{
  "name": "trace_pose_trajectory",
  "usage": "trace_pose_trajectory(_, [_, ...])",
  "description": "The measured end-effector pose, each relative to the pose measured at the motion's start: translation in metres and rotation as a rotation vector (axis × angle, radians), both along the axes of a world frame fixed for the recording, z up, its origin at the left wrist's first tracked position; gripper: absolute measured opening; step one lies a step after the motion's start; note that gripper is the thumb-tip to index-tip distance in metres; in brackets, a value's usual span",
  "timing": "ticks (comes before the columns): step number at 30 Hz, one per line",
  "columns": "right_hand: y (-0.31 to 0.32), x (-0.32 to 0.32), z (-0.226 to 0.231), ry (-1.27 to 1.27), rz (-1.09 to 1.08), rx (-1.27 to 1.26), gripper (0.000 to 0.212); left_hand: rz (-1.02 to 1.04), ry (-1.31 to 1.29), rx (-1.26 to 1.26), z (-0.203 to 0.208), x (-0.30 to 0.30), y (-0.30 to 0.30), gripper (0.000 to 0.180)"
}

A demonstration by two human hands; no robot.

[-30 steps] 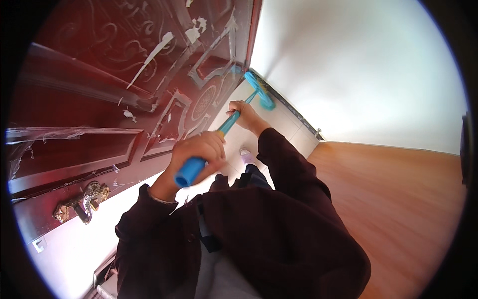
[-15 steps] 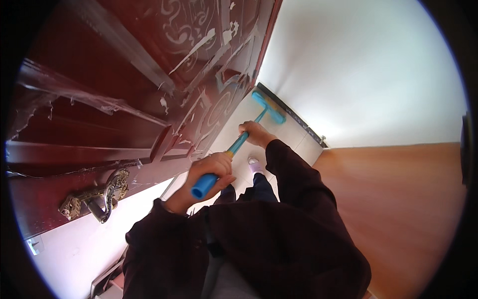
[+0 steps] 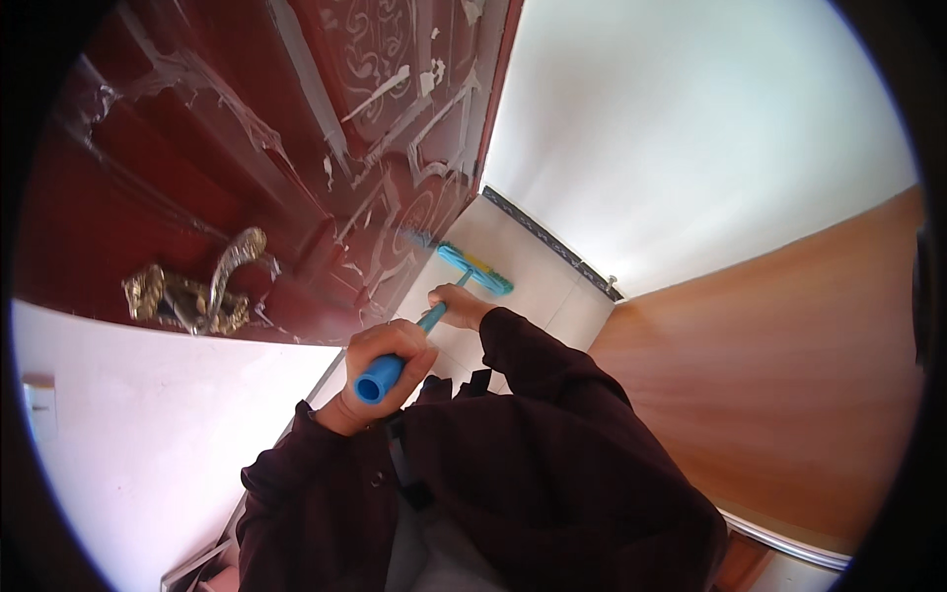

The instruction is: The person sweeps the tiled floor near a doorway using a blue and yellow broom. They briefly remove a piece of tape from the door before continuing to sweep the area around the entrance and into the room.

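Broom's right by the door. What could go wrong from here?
1. One end of the broom head is close to the lower edge of the door, so a small sideways slip may knock it.
2. The film on the door is torn and ragged; a brush against it might shed scraps.
3. The left hand grips near the handle end, which points up; if the head catches, it could jab toward the jacket.

Your left grip (image 3: 392, 345) is tightly curled near your body, its wrist (image 3: 340, 416) bent, while your right grip (image 3: 456, 307), also curled, reaches farther out, its forearm (image 3: 538, 345) slanting inward.
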State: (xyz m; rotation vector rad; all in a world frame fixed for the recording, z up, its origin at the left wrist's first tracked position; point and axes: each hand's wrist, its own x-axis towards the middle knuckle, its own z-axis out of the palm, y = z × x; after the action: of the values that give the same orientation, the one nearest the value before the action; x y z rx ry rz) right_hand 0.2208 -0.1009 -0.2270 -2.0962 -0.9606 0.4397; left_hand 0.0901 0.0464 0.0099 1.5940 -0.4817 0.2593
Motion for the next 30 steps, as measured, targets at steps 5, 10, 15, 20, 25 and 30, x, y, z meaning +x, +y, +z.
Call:
trace_pose_trajectory(5, [-0.011,-0.053,0.051,-0.037,-0.199,0.086,0.029,-0.134,-0.12,-0.019,0.039,-0.031,-0.022,0.022])
trace_pose_trajectory(10, [-0.033,-0.053,0.087,-0.303,-0.502,0.432,0.022,-0.387,-0.321,0.073,0.079,-0.035,-0.048,0.023])
trace_pose_trajectory(15, [-0.027,0.004,0.098,-0.362,-0.509,0.475,0.021,-0.328,-0.388,0.229,0.074,-0.014,-0.048,0.023])
trace_pose_trajectory(20, [-0.038,0.046,0.027,0.066,-0.51,0.409,0.022,-0.231,-0.052,0.123,0.024,0.06,-0.045,0.018])
trace_pose_trajectory(25, [-0.004,0.036,0.035,-0.209,-0.572,0.333,0.018,-0.262,-0.1,0.106,0.041,0.062,-0.021,0.02])
trace_pose_trajectory(30, [0.011,0.04,0.061,-0.398,-0.785,0.543,0.018,-0.525,-0.279,0.346,0.079,0.069,-0.024,0.021])
